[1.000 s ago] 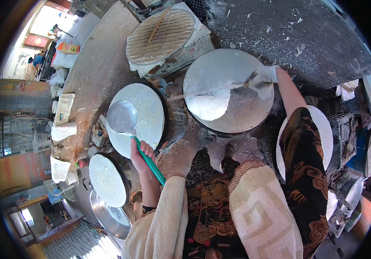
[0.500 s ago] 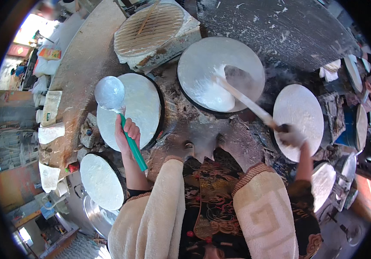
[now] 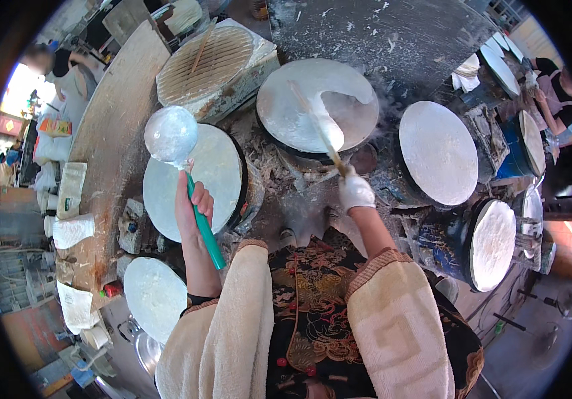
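At the far left of my feed, white sacks lean near the curved wooden counter, whose worn top carries pale folded cloths. Below, a round white-topped griddle sits near the counter's end. My left hand has its fingers wrapped around the green handle of a metal ladle; the bowl overlaps the rim of a second griddle, and I cannot tell how high above it. Behind stands a slatted round rack. In the middle, white batter lies streaked across the central griddle, with a wooden spreader reaching over it. My white-gloved right hand is closed around its near end. A dark board strewn with white flakes lies beyond. Rightward are another griddle, a blue drum with a pale round top, and a co-worker at the edge.
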Motion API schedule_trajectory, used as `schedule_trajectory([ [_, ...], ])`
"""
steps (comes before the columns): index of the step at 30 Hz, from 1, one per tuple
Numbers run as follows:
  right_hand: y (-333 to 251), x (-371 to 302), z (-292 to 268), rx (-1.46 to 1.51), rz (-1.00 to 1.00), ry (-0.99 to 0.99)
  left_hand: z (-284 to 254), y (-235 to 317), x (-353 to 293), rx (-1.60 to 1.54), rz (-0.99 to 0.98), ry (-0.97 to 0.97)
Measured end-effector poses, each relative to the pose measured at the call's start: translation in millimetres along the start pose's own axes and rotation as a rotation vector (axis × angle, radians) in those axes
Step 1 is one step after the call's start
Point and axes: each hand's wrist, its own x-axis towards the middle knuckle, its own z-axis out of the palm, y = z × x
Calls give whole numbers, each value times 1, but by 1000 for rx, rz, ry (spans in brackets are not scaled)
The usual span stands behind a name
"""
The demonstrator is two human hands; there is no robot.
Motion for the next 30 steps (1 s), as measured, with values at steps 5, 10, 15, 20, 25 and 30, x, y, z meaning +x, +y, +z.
schedule_trajectory([
  [5, -3, 26, -44, 208, 24, 44, 10, -2, 2, 33, -14, -15],
  [10, -37, 18, 0, 119, -141, -70, 30, -14, 12, 40, -103, -130],
  [15, 24, 19, -27, -24, 73, 60, 31, -7, 16, 69, -122, -216],
  [20, 26, 62, -66, 13, -120, 164, 50, -24, 25, 62, -195, -207],
  [25, 24, 12, -37, -32, -151, -60, 49, -34, 30, 70, -232, -223],
  [30, 73, 65, -60, -129, -60, 245, 53, -39, 29, 72, -275, -211],
])
